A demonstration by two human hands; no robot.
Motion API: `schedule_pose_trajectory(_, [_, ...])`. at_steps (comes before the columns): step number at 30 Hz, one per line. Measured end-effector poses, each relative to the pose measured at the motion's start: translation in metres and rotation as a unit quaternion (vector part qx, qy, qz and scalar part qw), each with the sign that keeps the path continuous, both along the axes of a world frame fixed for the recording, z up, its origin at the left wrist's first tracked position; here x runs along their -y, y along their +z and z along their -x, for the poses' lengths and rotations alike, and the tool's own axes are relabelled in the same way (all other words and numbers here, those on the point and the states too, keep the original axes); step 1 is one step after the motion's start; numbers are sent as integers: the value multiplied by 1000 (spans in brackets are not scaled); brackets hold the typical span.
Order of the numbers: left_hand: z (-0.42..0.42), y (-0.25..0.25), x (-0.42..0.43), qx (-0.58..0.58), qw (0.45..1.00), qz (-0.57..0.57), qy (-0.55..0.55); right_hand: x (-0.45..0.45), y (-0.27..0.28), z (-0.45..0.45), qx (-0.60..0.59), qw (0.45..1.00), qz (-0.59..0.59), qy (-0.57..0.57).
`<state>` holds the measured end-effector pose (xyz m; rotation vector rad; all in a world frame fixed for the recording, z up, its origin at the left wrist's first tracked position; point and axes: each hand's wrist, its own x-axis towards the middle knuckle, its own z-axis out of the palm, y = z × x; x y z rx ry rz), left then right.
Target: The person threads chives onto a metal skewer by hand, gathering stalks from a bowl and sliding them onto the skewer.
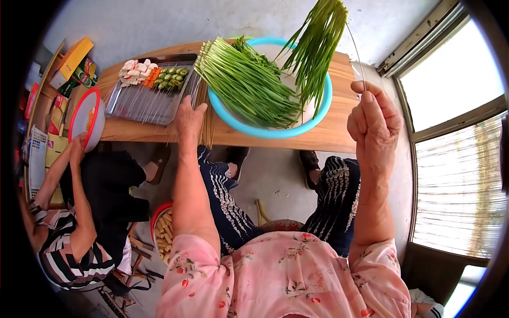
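Note:
My right hand [375, 114] is raised at the right, its fingers pinched on a thin skewer [356, 50]. At the skewer's far end hangs a bunch of green leafy stalks [322, 47], over the blue-rimmed basin [233, 123]. A large pile of long green stalks [249, 85] lies in and across that basin. My left hand [190, 117] rests at the table's near edge, thumb apart from the fingers, between a metal tray [117, 106] and some loose skewers [208, 124]; what its fingers touch is partly hidden. On the tray are skewers with white, orange and green pieces [173, 78].
At the left, another person [85, 233] holds a red-rimmed bowl [97, 127] by the wooden table [159, 133]. Boxes [72, 62] fill a shelf behind. A red-rimmed container of tan pieces [163, 233] stands low between us. Windows [450, 74] line the right side.

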<state>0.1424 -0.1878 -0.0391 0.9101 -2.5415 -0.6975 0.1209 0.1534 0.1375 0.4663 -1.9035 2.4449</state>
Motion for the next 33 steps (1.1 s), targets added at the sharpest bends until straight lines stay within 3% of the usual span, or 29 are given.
schedule_pose_trajectory(2, [4, -18, 9, 5, 999, -47, -10, 15, -12, 14, -11, 999, -37, -22])
schedule_pose_trajectory(5, [0, 4, -8, -32, 998, -62, 9, 36, -49, 36, -63, 982, -146, -100])
schedule_pose_trajectory(6, [0, 9, -13, -58, 987, -149, 15, 47, -58, 39, -95, 964, -212, -126])
schedule_pose_trajectory(8, [0, 15, -19, -111, 941, -319, 25, 74, -95, 51, -161, 951, -211, -156])
schedule_pose_trajectory(9, [-1, 19, -21, -120, 922, -368, 19, 89, -106, 53, -213, 933, -233, -176])
schedule_pose_trajectory(12, [-4, 25, -21, -154, 882, -445, -10, 131, -127, 52, -211, 928, -254, -175])
schedule_pose_trajectory(17, [-3, 28, -29, -168, 873, -457, -27, 193, -157, 63, -193, 896, -360, -175])
schedule_pose_trajectory(20, [-1, 31, -32, -175, 871, -458, -10, 211, -165, 58, -141, 883, -435, -105])
schedule_pose_trajectory(31, [3, 18, -28, -185, 877, -443, 6, 217, -179, 61, -155, 937, -313, 9])
schedule_pose_trajectory(33, [3, 19, -29, -139, 927, -347, 2, 212, -178, 60, -163, 937, -306, 39])
